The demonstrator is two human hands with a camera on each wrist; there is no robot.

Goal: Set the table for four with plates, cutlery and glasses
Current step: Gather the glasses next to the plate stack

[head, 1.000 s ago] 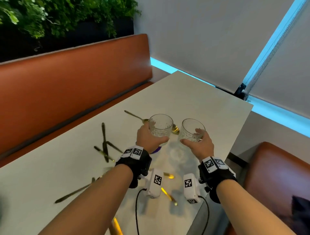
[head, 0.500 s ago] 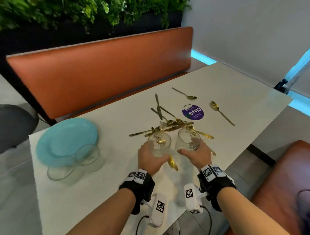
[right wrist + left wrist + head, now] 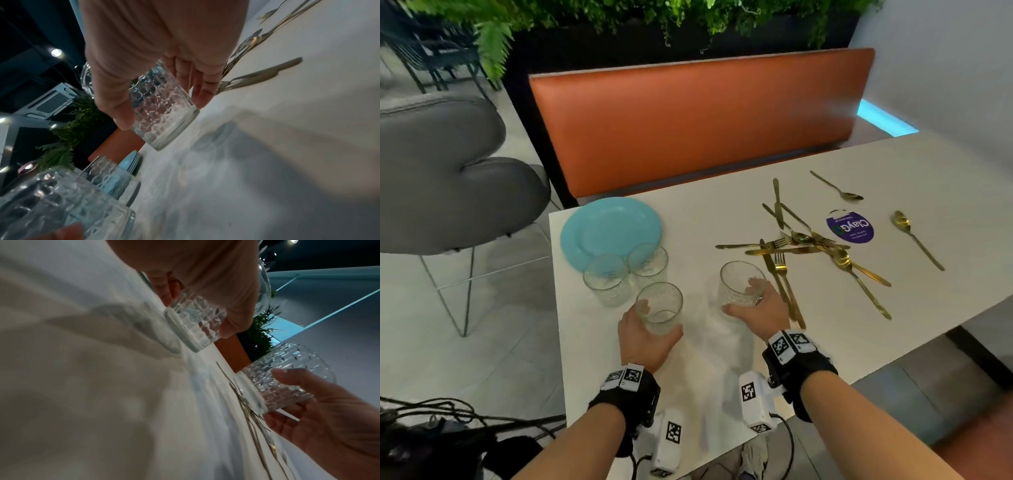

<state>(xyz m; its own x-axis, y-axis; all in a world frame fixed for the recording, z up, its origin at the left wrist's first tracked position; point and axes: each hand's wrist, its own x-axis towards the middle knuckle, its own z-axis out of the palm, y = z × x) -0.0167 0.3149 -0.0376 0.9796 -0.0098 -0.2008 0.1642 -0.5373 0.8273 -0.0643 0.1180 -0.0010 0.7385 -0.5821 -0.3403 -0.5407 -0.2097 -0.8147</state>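
Each hand grips one tumbler: left hand, right hand. Two more glasses beside blue plate; gold cutlery scattered right.

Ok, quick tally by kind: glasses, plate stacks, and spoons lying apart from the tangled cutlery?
Glasses: 4, one gripped in the left hand, one in the right hand
Blue plate stack: 1
Spoons lying apart: 2
Total: 7
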